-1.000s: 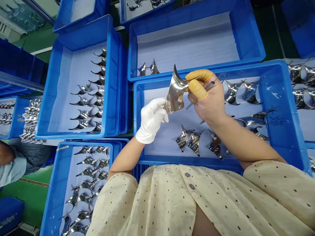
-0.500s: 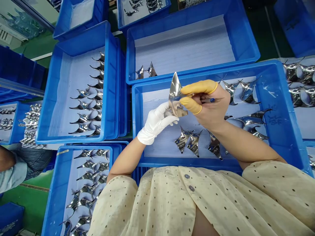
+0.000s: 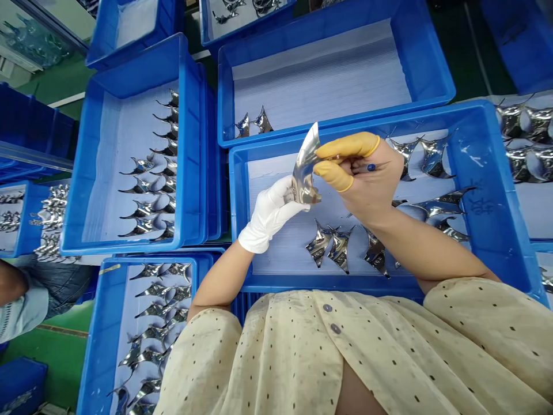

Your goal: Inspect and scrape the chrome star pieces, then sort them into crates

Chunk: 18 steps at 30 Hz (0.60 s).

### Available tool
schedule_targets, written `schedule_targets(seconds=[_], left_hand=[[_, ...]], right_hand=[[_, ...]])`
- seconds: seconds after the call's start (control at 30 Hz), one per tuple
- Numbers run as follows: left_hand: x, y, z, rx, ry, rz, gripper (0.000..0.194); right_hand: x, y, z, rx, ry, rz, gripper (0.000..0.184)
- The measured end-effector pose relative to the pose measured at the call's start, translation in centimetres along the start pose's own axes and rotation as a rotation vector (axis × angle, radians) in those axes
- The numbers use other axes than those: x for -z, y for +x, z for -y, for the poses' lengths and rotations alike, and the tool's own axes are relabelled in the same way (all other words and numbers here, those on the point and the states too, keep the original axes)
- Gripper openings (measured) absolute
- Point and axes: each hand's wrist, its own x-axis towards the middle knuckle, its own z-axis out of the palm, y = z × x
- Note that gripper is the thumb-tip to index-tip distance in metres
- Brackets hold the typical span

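Turned since a second ago, the curved, shiny silver metal piece with a pointed upper end [image 3: 305, 170] now shows a narrower profile, held above the left half of a blue plastic tray lined with white paper [image 3: 302, 282]. The white-gloved left hand [image 3: 270, 213] grips its lower part between thumb and fingers. The right hand [image 3: 367, 181], with yellow finger covers [image 3: 351, 144], has thumb and forefinger narrowly parted at the piece's right edge; whether they pinch it I cannot tell. Its curled fingers hold a slender blue-ended rod [image 3: 370, 167]. Three similar silver pieces [image 3: 341, 249] lie along the tray's near edge
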Motion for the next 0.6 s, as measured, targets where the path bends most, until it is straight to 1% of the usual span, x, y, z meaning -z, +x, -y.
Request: schedule_targets(seconds=[0.1, 0.17, 0.33, 0.43, 0.53, 0.6], left_hand=[[-0.3, -0.1, -0.9, 0.065, -0.125, 0.069, 0.06], [-0.3, -0.2, -1.2, 0.085, -0.155, 0.069, 0.06], [-0.1, -0.3, -1.6, 0.092, -0.122, 0.042, 0.062], [-0.1, -0.4, -1.4, 0.093, -0.089, 0.041, 0.065], [0.1, -0.3, -0.7, 0.064, -0.036, 0.03, 0.068], [0.4, -0.1, -0.1, -0.023, 0.046, -0.039, 0.067]], right_hand=[[0.1, 0.5, -0.7, -0.039, -0.001, 0.004, 0.048], [0.1, 0.8, -1.2, -0.063, 0.004, -0.002, 0.05], [0.0, 1.2, -1.9, -0.066, 0.04, 0.002, 0.052], [0.0, 1.2, -2.0, -0.077, 0.018, 0.001, 0.054], [0.1, 1.3, -2.0, -0.078, -0.015, 0.0, 0.056], [0.1, 1.4, -1.7, -0.072, -0.04, 0.002, 0.055]])
